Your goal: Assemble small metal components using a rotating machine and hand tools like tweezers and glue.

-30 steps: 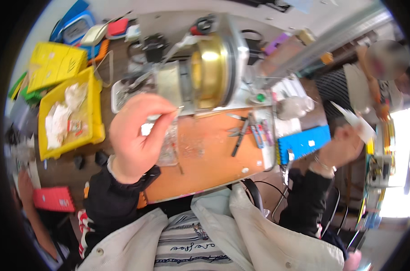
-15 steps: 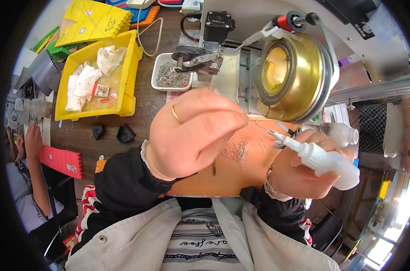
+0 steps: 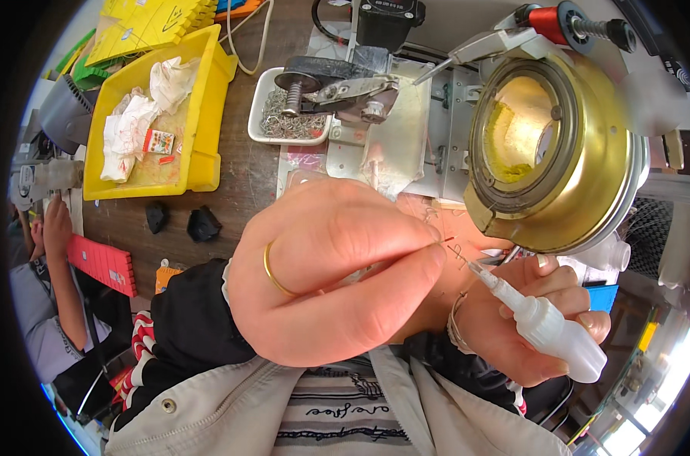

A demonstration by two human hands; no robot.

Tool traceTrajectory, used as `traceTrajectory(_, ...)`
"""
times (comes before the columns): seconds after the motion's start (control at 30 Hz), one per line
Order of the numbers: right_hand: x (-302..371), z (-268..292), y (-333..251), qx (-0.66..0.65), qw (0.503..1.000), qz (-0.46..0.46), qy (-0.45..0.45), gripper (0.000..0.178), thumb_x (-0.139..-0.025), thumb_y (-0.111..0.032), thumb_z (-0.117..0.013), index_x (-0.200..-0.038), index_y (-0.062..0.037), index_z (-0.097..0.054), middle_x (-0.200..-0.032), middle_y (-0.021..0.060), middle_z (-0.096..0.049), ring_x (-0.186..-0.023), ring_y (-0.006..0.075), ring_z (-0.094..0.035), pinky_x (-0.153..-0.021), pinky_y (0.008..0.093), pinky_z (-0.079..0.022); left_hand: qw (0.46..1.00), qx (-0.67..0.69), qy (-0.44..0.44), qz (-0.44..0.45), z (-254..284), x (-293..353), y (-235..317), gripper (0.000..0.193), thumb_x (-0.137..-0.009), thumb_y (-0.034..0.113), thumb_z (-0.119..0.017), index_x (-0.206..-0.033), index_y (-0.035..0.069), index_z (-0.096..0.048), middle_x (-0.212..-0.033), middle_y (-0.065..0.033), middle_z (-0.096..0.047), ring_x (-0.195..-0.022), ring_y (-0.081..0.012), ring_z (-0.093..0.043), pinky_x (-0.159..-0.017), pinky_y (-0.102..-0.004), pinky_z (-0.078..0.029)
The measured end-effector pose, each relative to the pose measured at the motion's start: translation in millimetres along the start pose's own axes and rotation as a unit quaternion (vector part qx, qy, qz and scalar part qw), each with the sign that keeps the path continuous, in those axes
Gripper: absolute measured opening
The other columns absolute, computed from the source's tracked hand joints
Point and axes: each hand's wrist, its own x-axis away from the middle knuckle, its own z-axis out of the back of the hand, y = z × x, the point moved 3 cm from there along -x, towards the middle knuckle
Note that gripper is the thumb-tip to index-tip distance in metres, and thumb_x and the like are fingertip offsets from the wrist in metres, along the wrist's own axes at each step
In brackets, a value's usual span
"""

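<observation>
My left hand [image 3: 337, 281], a gold ring on one finger, is closed in a pinch. From its fingertips pokes a thin piece with a reddish tip [image 3: 450, 239], too small to make out fully. In my right hand [image 3: 485, 327] lies a white squeeze bottle [image 3: 554, 334], gripped by its body with the fingers curled behind it. The bottle tilts so that its fine metal nozzle [image 3: 482, 273] points up and left, close to the pinched fingertips. Whether nozzle and piece touch, I cannot tell. My left hand hides much of the orange mat [image 3: 444, 285].
A machine with a brass-coloured round housing [image 3: 588, 159] and a red thread spool [image 3: 554, 26] stands just beyond my hands. Small metal hooks fill a white tray [image 3: 263, 125]. Left are a yellow bin [image 3: 204, 114], black pieces [image 3: 203, 225] and another person's hand [image 3: 57, 228].
My left hand has come nearer and slightly right, its fingertips closer to the bottle's nozzle. The bottle has shifted a little lower. My view has moved closer to the machine.
</observation>
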Motion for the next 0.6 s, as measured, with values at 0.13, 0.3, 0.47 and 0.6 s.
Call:
traceTrajectory(0.13,1.5,-2.6,2.2,-0.006,1.0,-0.004,0.008,0.047,-0.095,-0.037,-0.057,-0.12,-0.0018,-0.037,-0.078,0.0088,-0.055,-0.061,0.0205,-0.056,-0.074,0.0504,-0.054,0.999,-0.011,0.03,0.0,-1.8,1.7,4.0,0.038,-0.068,-0.016,-0.068,-0.104,-0.003,-0.064,-0.102,-0.0192,-0.065,-0.076,-0.0275,-0.064,-0.065,-0.037,-0.053)
traceTrajectory(0.3,2.3,0.1,1.5,-0.011,1.0,0.004,0.011,0.049,-0.095,-0.037,-0.059,-0.119,-0.0006,-0.037,-0.078,0.0094,-0.054,-0.061,0.0204,-0.056,-0.072,0.0501,-0.055,1.0,-0.021,0.002,0.001,-0.1,0.6,4.1,0.038,-0.068,-0.015,-0.07,-0.104,-0.004,-0.064,-0.102,-0.0194,-0.065,-0.076,-0.0278,-0.064,-0.066,-0.0367,-0.053)
traceTrajectory(0.47,1.8,0.6,0.6,0.002,1.0,0.006,0.004,0.05,-0.095,-0.038,-0.059,-0.117,0.0001,-0.036,-0.078,0.0098,-0.054,-0.061,0.0209,-0.057,-0.071,0.0499,-0.055,1.0,-0.024,-0.011,-0.001,1.3,-0.9,4.7,0.036,-0.069,-0.014,-0.071,-0.103,-0.003,-0.064,-0.102,-0.0192,-0.065,-0.076,-0.0276,-0.064,-0.066,-0.0366,-0.053)
traceTrajectory(0.6,2.8,0.6,0.9,0.014,1.0,0.006,0.004,0.049,-0.095,-0.037,-0.059,-0.117,-0.0001,-0.036,-0.078,0.01,-0.054,-0.061,0.0215,-0.057,-0.071,0.0497,-0.055,1.0,-0.026,-0.006,-0.006,0.6,0.5,3.9,0.035,-0.069,-0.014,-0.071,-0.102,-0.003,-0.065,-0.101,-0.0187,-0.065,-0.076,-0.0273,-0.064,-0.066,-0.0363,-0.053)
